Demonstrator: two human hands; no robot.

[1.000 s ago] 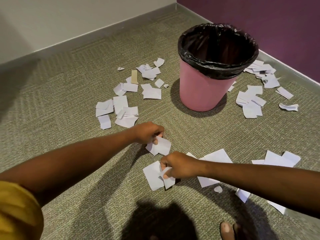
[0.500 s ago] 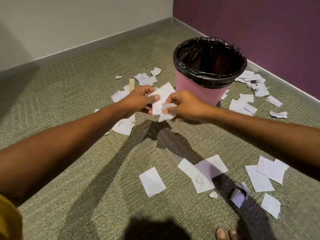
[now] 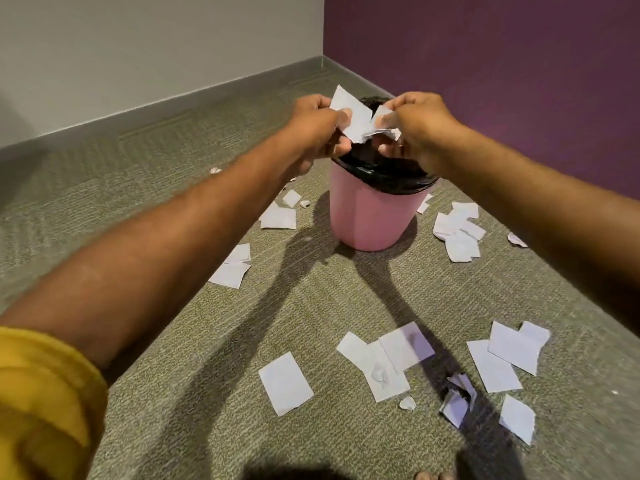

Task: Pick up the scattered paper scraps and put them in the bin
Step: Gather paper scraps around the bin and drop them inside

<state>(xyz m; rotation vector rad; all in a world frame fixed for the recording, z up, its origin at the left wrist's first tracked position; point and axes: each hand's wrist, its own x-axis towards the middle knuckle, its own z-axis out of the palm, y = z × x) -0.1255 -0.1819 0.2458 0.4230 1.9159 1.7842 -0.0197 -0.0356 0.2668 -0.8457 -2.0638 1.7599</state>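
A pink bin with a black liner stands on the carpet near the room's corner. Both my hands hover right over its mouth. My left hand pinches a white paper scrap. My right hand pinches smaller white scraps beside it. White paper scraps lie scattered on the carpet: one group in front, another right of the bin, and more left of it. My hands hide the far part of the bin's rim.
The floor is grey-green carpet. A white wall runs along the left rear and a purple wall along the right. A crumpled dark-edged scrap lies at lower right. Toes show at the bottom edge.
Both hands have lifted from the floor with their scraps and moved forward, now over the bin's mouth. The view has tilted up toward the corner.
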